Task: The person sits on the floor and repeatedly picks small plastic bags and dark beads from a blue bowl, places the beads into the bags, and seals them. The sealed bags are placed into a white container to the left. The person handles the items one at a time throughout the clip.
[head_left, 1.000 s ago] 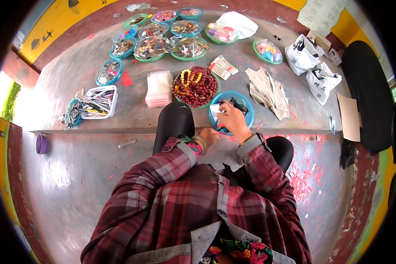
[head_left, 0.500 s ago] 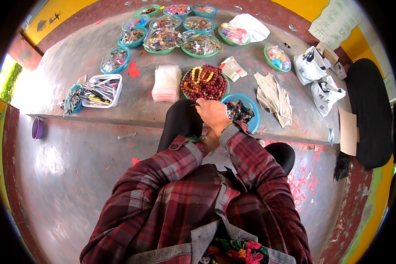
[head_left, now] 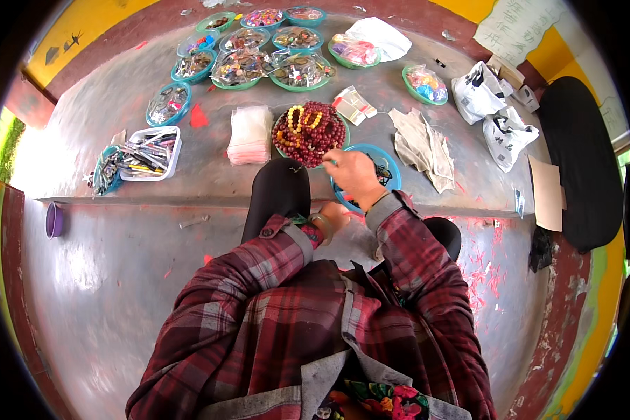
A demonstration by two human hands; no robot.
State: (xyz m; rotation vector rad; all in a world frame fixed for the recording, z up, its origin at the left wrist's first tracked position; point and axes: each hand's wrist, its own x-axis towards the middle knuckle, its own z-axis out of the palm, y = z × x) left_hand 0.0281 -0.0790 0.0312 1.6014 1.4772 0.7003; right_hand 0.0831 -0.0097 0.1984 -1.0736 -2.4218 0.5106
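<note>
My right hand (head_left: 357, 175) hovers over the near side of a blue basin (head_left: 396, 166) that holds dark, tangled small items. Its thumb and fingers are pinched together at the edge of a bowl of dark red bead strings (head_left: 322, 147); whatever they grip is too small to name. Lower down, my left hand (head_left: 336, 215) is curled between my knees, a bit of red showing by its fingertips. What it holds is not visible. A yellow bead string (head_left: 302, 117) lies on top of the red ones. A thin pale thread lies across my left knee (head_left: 281, 199).
Left of the beads sits a stack of clear bags (head_left: 250, 133). Farther left is a white tray of pens (head_left: 176, 157). Several bowls of bagged trinkets (head_left: 236, 70) stand at the back. A beige cloth (head_left: 423, 150) and white plastic bags (head_left: 479, 91) lie to the right.
My hands, close together before, have come apart. The right one has moved over the blue basin, and the left now shows below it. The whole scene has shifted slightly left in view.
</note>
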